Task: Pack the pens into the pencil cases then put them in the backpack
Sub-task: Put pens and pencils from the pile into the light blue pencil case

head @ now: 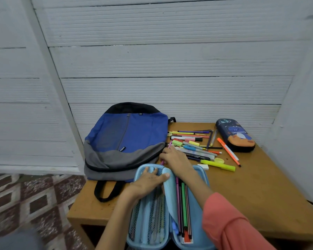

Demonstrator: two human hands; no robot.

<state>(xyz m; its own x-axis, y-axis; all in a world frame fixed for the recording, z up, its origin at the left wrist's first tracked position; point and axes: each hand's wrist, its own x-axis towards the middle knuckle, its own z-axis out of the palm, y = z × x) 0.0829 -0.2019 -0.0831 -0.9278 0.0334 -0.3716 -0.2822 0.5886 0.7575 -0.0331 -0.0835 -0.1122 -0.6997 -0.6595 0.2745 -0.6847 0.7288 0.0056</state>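
Head view: we judge packing early: right hand [175, 159] pinches a pink pen [169, 144], flat left hand [148, 181] presses the open blue case [148, 215], loose pens [193, 147] crowd the tabletop's [260, 186] far edge.

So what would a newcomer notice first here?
The open light blue pencil case at the near edge of the table: the left hand presses its mesh side, the right hand holds a pink pen at its far end. Behind, a blue and grey backpack lies flat on the left, a pile of pens beside it, and a closed dark pencil case far right.
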